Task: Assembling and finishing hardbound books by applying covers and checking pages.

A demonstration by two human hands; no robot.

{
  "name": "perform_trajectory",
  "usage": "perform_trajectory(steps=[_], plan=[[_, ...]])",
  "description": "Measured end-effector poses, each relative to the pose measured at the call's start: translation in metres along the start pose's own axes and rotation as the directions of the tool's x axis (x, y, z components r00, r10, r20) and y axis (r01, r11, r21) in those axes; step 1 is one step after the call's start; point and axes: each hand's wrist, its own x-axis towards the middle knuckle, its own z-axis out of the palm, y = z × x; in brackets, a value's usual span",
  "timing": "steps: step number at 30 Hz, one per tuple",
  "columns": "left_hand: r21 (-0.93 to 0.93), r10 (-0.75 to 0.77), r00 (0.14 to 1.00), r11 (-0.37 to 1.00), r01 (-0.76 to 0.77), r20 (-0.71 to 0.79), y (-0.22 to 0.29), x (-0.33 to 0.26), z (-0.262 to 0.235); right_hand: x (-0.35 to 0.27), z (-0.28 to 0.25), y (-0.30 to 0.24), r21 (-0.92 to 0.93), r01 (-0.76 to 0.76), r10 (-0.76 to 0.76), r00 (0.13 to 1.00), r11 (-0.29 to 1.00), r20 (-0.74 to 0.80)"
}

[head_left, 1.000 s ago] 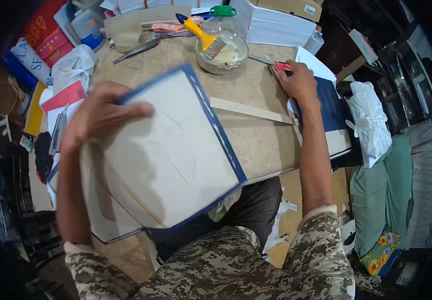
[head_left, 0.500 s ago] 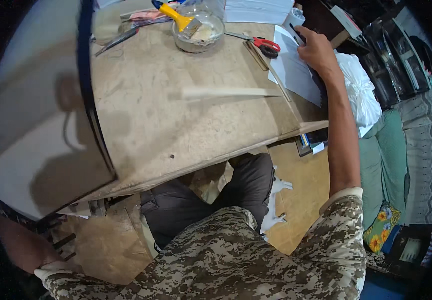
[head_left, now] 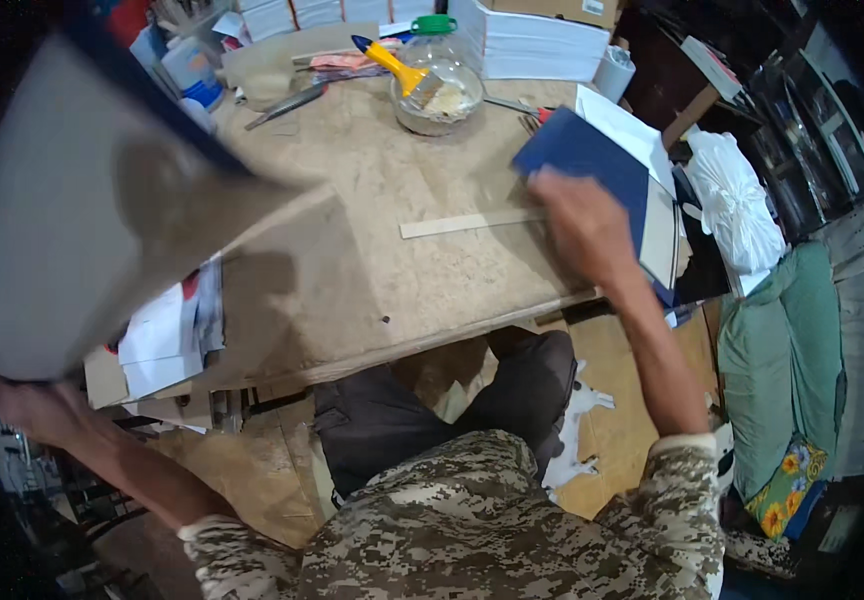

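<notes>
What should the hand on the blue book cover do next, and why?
Probably slide the blue cover toward the bare middle of the table. The right hand rests on its near edge, and the left hand holds the big grey board up off to the side.

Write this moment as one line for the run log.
left hand: holds grey board cover raised | right hand: on blue book cover | wooden table: paper strip, glue bowl

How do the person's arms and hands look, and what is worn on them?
Both hands, left hand and right hand, are bare, with no gloves. The forearms are uncovered. Camouflage-patterned sleeves in beige, brown and grey end near the elbows with pale cuffs.
</notes>
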Motion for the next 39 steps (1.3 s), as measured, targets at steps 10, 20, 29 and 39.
perform_trajectory(steps=[10, 20, 29, 39], plan=[[0.753, -0.731, 0.642, 0.552, 0.358, 0.230, -0.034, -0.152, -0.089, -0.022, 0.007, -0.013, -0.007, -0.063, 0.063, 0.998, 0.998, -0.026], [0.423, -0.786, 0.414, 0.603, 0.677, 0.459, -0.021, -0.215, -0.038, 0.045, 0.029, -0.042, 0.415, -0.276, 0.218, 0.959, 0.867, 0.182], [0.464, -0.731, 0.457, 0.678, 0.570, 0.506, -0.044, -0.181, -0.022, 0.217, 0.154, -0.095, 0.400, 0.039, -0.107, 0.983, 0.916, 0.150], [0.812, -0.777, 0.289, 0.584, -0.001, 0.559, -0.065, -0.165, -0.004, 0.312, 0.300, -0.084, 0.094, 0.132, -0.158, 0.917, 0.987, 0.366]])
